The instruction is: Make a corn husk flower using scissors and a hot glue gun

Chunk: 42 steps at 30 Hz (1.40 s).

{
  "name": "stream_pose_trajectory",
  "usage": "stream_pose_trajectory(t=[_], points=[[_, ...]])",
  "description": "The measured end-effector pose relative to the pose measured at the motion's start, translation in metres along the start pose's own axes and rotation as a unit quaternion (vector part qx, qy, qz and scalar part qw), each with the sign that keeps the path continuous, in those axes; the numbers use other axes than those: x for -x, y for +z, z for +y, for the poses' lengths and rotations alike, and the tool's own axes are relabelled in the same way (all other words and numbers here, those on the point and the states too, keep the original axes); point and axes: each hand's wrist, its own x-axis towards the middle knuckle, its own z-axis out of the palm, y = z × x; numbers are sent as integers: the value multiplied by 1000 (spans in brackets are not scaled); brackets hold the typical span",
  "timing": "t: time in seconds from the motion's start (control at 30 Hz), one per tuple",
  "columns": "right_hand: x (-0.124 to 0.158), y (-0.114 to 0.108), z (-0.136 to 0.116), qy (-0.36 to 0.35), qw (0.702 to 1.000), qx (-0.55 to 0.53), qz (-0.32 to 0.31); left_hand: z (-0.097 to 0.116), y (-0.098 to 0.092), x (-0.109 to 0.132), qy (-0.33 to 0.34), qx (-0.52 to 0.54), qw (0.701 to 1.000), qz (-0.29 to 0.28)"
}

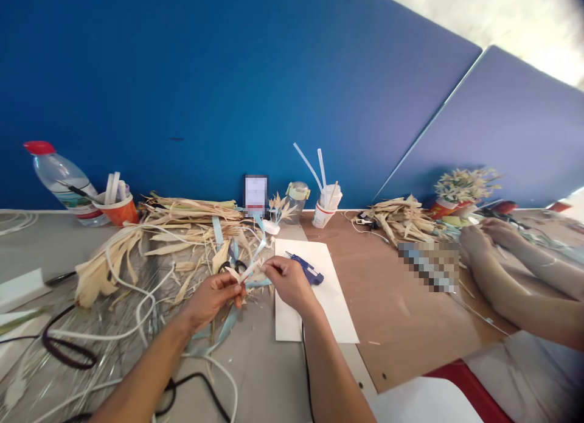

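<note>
In the head view, my left hand (216, 296) is closed in a pinch on a small pale corn husk flower (241, 274) with pointed petals. My right hand (288, 278) pinches at its right side; what exactly sits between those fingertips is hidden. Just behind the flower lie scissors (233, 266) with black handles, partly covered. Light blue ribbon (223, 332) winds around and below my left hand. A blue glue gun (308, 268) rests on a white sheet (314, 319), right beside my right hand.
Dried corn husks (182, 216) and white cables (146, 301) cover the left side. At the back stand a bottle (61, 179), an orange cup (117, 210), a phone (256, 195), a jar (297, 198) and a cup (323, 215) with glue sticks. A co-worker's hands (479, 240) are at right.
</note>
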Motion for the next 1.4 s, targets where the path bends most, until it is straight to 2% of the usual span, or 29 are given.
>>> stream_pose_trajectory(t=[0.3, 0.9, 1.07, 1.3, 1.4], points=[[1, 4, 2, -14, 1000, 3, -17, 2, 4, 2, -13, 15, 1000, 8], [1, 3, -4, -21, 1000, 5, 9, 2, 3, 2, -23, 48, 999, 12], [0, 5, -4, -26, 1000, -6, 11, 0, 2, 1, -28, 88, 995, 21], [-1, 8, 0, -11, 999, -43, 6, 0, 1, 0, -30, 154, 985, 65], [-2, 8, 0, 0, 998, -64, 2, 0, 2, 2, -47, 172, 983, 52]])
